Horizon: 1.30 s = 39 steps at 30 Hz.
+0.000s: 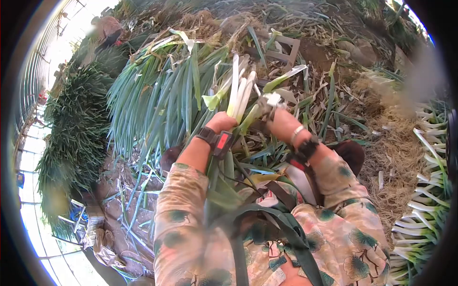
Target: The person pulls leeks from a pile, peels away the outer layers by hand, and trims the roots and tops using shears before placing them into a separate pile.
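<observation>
My left hand (222, 122) is wrapped round a small bunch of green onions (241, 93), their white stalks pointing up and away from me and their leaves trailing down toward my lap. Just to the right, my right hand (282, 125) is bent in with its fingers curled. A bright white piece (273, 99) and dark, smeared shapes sit at its fingertips, so what it grips is not clear. A pale green outer leaf (250, 119) hangs between both hands. Another loose leaf (285, 78) lies just beyond them.
A large heap of green onions (152, 90) lies ahead to the left, with another leafy stack (71, 128) farther left. Trimmed green onions (420, 214) line the right edge beside dry root trimmings (393, 157). A grey frame-like object (288, 50) stands ahead amid scattered leaves.
</observation>
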Each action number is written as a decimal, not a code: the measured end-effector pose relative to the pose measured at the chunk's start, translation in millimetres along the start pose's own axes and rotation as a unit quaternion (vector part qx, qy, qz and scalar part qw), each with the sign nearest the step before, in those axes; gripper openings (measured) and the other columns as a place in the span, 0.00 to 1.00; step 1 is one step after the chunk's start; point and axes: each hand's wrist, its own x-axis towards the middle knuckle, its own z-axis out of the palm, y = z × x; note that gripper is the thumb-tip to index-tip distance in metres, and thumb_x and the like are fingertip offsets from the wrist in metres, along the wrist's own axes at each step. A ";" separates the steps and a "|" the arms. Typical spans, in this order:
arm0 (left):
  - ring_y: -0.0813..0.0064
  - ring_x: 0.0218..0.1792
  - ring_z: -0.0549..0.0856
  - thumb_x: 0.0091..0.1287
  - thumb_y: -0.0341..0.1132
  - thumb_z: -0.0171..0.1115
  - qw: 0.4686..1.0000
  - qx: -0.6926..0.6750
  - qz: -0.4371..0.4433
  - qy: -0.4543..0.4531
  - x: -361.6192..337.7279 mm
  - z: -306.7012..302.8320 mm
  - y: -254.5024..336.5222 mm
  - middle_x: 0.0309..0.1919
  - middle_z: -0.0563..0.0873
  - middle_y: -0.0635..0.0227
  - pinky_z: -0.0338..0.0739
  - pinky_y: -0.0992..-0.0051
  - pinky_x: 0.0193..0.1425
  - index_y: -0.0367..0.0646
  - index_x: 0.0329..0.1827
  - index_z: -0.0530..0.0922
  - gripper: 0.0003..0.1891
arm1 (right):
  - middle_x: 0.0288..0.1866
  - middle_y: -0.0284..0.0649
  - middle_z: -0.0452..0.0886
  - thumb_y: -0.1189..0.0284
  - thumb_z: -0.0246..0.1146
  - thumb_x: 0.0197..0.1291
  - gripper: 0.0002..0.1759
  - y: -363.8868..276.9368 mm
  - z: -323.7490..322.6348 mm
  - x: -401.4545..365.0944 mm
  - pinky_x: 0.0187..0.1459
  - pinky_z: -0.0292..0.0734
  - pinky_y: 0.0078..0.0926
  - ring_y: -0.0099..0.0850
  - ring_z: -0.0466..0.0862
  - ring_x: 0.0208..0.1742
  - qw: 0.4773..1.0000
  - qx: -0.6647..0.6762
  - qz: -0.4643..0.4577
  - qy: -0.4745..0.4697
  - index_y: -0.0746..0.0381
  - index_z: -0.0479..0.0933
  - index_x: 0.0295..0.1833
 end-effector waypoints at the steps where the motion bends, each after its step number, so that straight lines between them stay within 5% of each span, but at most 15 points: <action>1: 0.54 0.44 0.86 0.50 0.44 0.68 1.000 0.006 0.003 -0.004 -12.2 -4.3 0.2 0.41 0.87 0.49 0.79 0.66 0.49 0.35 0.44 0.84 0.23 | 0.43 0.61 0.81 0.67 0.59 0.57 0.17 -8.8 1.1 -24.9 0.51 0.77 0.45 0.55 0.82 0.46 1.000 0.010 0.000 -0.010 0.69 0.78 0.47; 5: 0.57 0.44 0.86 0.51 0.43 0.67 0.999 -0.029 -0.008 -0.015 -39.3 -1.1 -8.1 0.42 0.87 0.49 0.79 0.67 0.49 0.34 0.46 0.84 0.23 | 0.44 0.62 0.81 0.70 0.58 0.55 0.16 -47.9 -17.4 -55.5 0.51 0.78 0.43 0.54 0.82 0.48 0.999 0.005 0.005 -0.052 0.72 0.79 0.43; 9: 0.64 0.41 0.86 0.52 0.42 0.68 0.999 -0.047 -0.015 -0.013 -48.4 1.8 -12.5 0.41 0.88 0.55 0.78 0.69 0.49 0.34 0.47 0.83 0.24 | 0.42 0.60 0.82 0.71 0.58 0.55 0.15 -23.6 1.3 7.0 0.50 0.79 0.42 0.52 0.83 0.46 0.998 -0.036 0.048 0.032 0.71 0.80 0.43; 14: 0.59 0.42 0.87 0.51 0.42 0.68 0.996 -0.088 -0.021 0.000 -48.2 5.0 -25.4 0.40 0.87 0.51 0.78 0.68 0.49 0.31 0.47 0.83 0.24 | 0.39 0.58 0.81 0.71 0.58 0.57 0.13 -31.1 -6.8 -57.6 0.47 0.77 0.47 0.54 0.81 0.43 0.993 -0.030 -0.081 -0.086 0.66 0.74 0.46; 16: 0.61 0.41 0.86 0.52 0.41 0.68 0.992 -0.122 -0.016 -0.010 -51.7 -1.5 -27.3 0.40 0.87 0.53 0.78 0.69 0.48 0.32 0.47 0.83 0.24 | 0.42 0.61 0.79 0.69 0.58 0.58 0.16 -56.1 -19.0 -101.1 0.49 0.75 0.48 0.56 0.80 0.46 0.994 0.006 0.003 -0.109 0.67 0.71 0.49; 25: 0.73 0.38 0.85 0.59 0.36 0.67 0.959 -0.278 0.046 -0.042 -91.7 -55.3 -22.7 0.41 0.87 0.63 0.78 0.73 0.46 0.34 0.52 0.81 0.20 | 0.48 0.59 0.80 0.68 0.62 0.54 0.23 -13.2 11.7 -28.9 0.52 0.76 0.43 0.55 0.80 0.50 0.999 -0.007 -0.005 0.034 0.66 0.75 0.55; 28: 0.76 0.37 0.84 0.62 0.35 0.66 0.963 -0.258 0.072 -0.026 -127.7 -80.9 -9.0 0.41 0.87 0.65 0.79 0.75 0.44 0.33 0.54 0.79 0.19 | 0.43 0.58 0.82 0.62 0.62 0.57 0.21 -5.9 5.8 -24.8 0.50 0.76 0.43 0.54 0.81 0.48 0.997 0.006 -0.074 0.012 0.67 0.78 0.48; 29: 0.77 0.37 0.84 0.62 0.35 0.66 0.963 -0.256 0.081 -0.016 -138.1 -85.1 -7.6 0.41 0.87 0.66 0.79 0.75 0.44 0.34 0.54 0.79 0.20 | 0.37 0.56 0.82 0.55 0.61 0.61 0.23 -11.2 -9.3 -23.3 0.47 0.76 0.41 0.53 0.82 0.44 0.994 -0.093 0.003 -0.060 0.68 0.80 0.43; 32: 0.78 0.40 0.83 0.63 0.36 0.66 0.958 -0.269 0.087 -0.045 -163.2 -92.6 -7.9 0.44 0.86 0.66 0.78 0.75 0.47 0.34 0.56 0.78 0.21 | 0.32 0.56 0.82 0.52 0.60 0.63 0.27 -8.6 -45.6 -2.2 0.43 0.77 0.39 0.48 0.84 0.38 0.991 -0.077 -0.068 0.087 0.70 0.81 0.42; 36: 0.79 0.45 0.82 0.62 0.34 0.67 0.945 -0.291 0.097 -0.113 -181.0 -82.9 -12.2 0.48 0.85 0.67 0.76 0.76 0.51 0.35 0.60 0.76 0.23 | 0.37 0.39 0.84 0.52 0.63 0.64 0.27 -50.5 -81.0 10.6 0.28 0.75 0.23 0.25 0.82 0.27 0.911 0.353 -0.037 0.212 0.67 0.79 0.52; 38: 0.79 0.46 0.82 0.62 0.33 0.68 0.946 -0.275 0.110 -0.131 -192.2 -76.2 -8.6 0.48 0.85 0.68 0.76 0.77 0.52 0.35 0.60 0.76 0.23 | 0.38 0.33 0.82 0.55 0.60 0.67 0.29 -65.6 -69.1 20.9 0.28 0.73 0.18 0.19 0.78 0.28 0.856 0.487 -0.040 0.172 0.66 0.71 0.63; 39: 0.79 0.48 0.81 0.62 0.32 0.69 0.937 -0.296 0.099 -0.155 -197.4 -74.9 -7.8 0.49 0.84 0.68 0.75 0.77 0.54 0.35 0.60 0.75 0.24 | 0.37 0.33 0.81 0.56 0.58 0.69 0.26 -75.3 -59.9 19.1 0.28 0.72 0.19 0.19 0.77 0.28 0.843 0.471 -0.103 0.240 0.66 0.72 0.61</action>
